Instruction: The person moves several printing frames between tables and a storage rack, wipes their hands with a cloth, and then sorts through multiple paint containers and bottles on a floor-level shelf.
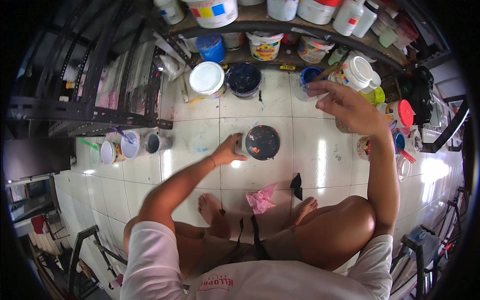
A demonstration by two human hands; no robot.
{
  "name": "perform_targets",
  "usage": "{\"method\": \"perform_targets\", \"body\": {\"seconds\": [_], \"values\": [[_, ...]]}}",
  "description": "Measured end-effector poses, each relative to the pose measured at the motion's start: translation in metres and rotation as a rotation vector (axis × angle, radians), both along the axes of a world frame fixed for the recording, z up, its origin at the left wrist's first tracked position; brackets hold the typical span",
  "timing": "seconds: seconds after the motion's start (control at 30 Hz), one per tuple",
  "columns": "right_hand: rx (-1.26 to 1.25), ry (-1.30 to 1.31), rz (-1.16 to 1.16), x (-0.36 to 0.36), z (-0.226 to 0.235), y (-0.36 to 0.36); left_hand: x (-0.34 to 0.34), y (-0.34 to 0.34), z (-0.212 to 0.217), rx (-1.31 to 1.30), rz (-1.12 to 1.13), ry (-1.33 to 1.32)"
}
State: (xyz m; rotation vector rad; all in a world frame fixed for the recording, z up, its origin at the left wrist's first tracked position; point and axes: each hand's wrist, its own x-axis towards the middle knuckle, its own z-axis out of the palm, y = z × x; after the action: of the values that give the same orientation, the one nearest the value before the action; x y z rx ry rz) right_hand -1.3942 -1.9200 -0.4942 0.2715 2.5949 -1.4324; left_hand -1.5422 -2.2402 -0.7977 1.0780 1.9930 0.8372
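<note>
A round tub (pixel 262 142) with a dark top or contents, flecked with orange and white, stands on the tiled floor before me. My left hand (pixel 231 150) is at its left side, thumb and fingers apart; whether they touch its wall I cannot tell. Out to the far right, my right hand (pixel 347 107) hovers with fingers stretched out and nothing visible in it. Its fingertips are close to a small pot (pixel 311 75) with blue inside. A brownish stick seems to lean at that pot, partly covered by the fingers.
A white-lidded bucket (pixel 207 79) and a dark-topped bucket (pixel 244 80) stand below a shelf (pixel 285 27) of paint containers. Small pots (pixel 131 144) line the left; a red-lidded jar (pixel 404 114) and others crowd the right. Crumpled pink material (pixel 261 199) lies near my feet beside a black scrap (pixel 296 186).
</note>
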Motion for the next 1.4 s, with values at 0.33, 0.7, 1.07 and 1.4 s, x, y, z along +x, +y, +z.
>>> {"method": "perform_targets", "body": {"seconds": [0.33,0.7,1.07,1.4], "values": [[-0.069,0.070,-0.105,0.024,-0.001,0.012,0.065,0.067,-0.011,0.177,0.306,0.166],[-0.074,0.028,-0.166,0.034,0.000,0.008,0.059,0.193,0.009,0.191,0.185,-0.094],[-0.083,-0.421,0.368,0.068,-0.106,0.009,0.084,0.029,0.019,-0.190,-0.855,0.373],[0.319,-0.030,-0.085,0.195,-0.325,-0.099,0.139,-0.025,0.027,-0.104,-0.891,0.413]]}}
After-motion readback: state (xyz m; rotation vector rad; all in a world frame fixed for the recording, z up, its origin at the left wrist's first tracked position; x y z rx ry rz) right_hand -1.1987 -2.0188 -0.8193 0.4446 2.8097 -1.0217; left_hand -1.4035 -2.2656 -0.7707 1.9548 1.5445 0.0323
